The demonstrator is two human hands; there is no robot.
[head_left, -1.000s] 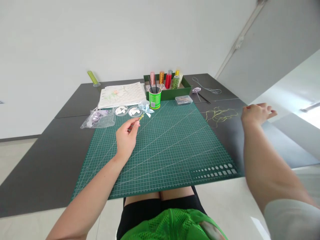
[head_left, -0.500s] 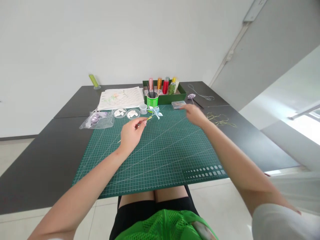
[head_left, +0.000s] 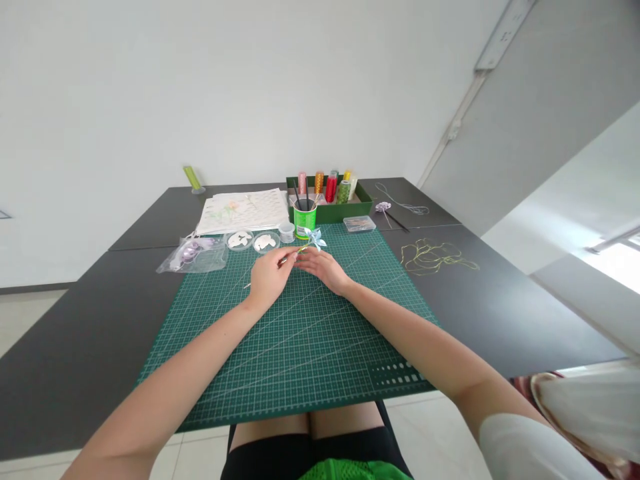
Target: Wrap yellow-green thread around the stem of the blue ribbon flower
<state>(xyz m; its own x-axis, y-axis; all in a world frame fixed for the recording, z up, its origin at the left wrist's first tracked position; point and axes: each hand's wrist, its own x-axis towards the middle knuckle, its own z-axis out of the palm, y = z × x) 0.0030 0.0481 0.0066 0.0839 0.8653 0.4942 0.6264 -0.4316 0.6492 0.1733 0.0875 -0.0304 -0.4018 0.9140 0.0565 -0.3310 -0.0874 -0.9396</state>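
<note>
My left hand (head_left: 270, 277) is closed on the yellow-green stem of a pale blue flower (head_left: 315, 238), above the green cutting mat (head_left: 300, 347). A thin stick also runs through this hand, its pale tip out at the lower left. My right hand (head_left: 324, 268) is beside the stem, just below the petals, with its fingers stretched out towards my left fingertips. Whether it touches the stem is too small to tell. Behind the flower stands a green can (head_left: 305, 220) with brushes.
A green box (head_left: 330, 212) with thread spools stands at the back, near a clear flat case (head_left: 359, 224). Paper sheets (head_left: 243, 210), two dishes of white pieces (head_left: 239, 241) and a plastic bag (head_left: 195, 255) lie left. Yellow-green thread (head_left: 433, 257) is spread at the right.
My right hand has moved left and towards me, from near the clear case to the flower stem. My left hand keeps its hold on the flower. The view has tilted up slightly.
</note>
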